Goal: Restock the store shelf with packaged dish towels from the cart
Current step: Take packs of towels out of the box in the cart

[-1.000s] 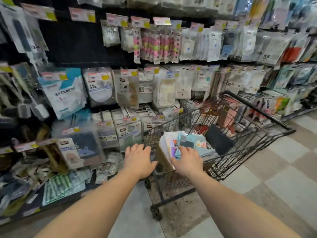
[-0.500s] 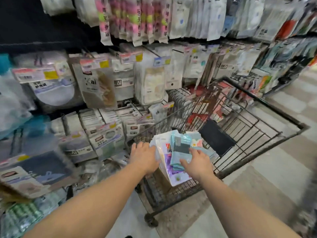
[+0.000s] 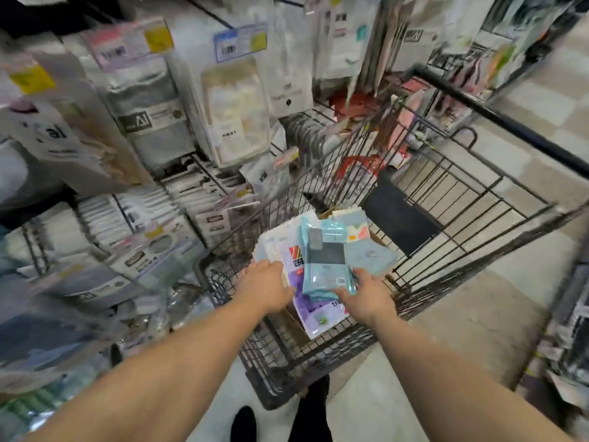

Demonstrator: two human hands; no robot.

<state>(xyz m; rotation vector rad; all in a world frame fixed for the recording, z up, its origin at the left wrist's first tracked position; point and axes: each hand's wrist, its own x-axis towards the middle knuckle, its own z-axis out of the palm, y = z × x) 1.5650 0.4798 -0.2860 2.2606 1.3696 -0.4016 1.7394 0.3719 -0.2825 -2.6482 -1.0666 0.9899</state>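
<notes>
Head view shows the right hand (image 3: 366,301) gripping light-blue towel packs (image 3: 328,263) in the cart (image 3: 478,199), left hand (image 3: 267,288) flat against the stack (image 3: 287,250); best lift them squarely.

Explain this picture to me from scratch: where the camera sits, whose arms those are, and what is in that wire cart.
There is no machine here. The single view comes from a wide-angle camera worn on a person's head, looking forward and down, so the two bare arms are that person's own. They stand at a black wire cart in a shop aisle, beside a shelf hung with packaged goods; much of it is blurred. In the cart sits a stack of packaged dish towels. The left hand rests on the stack's left side; its grip is hard to judge. The right hand holds a light blue packet from below, above a purple-and-white one.
</notes>
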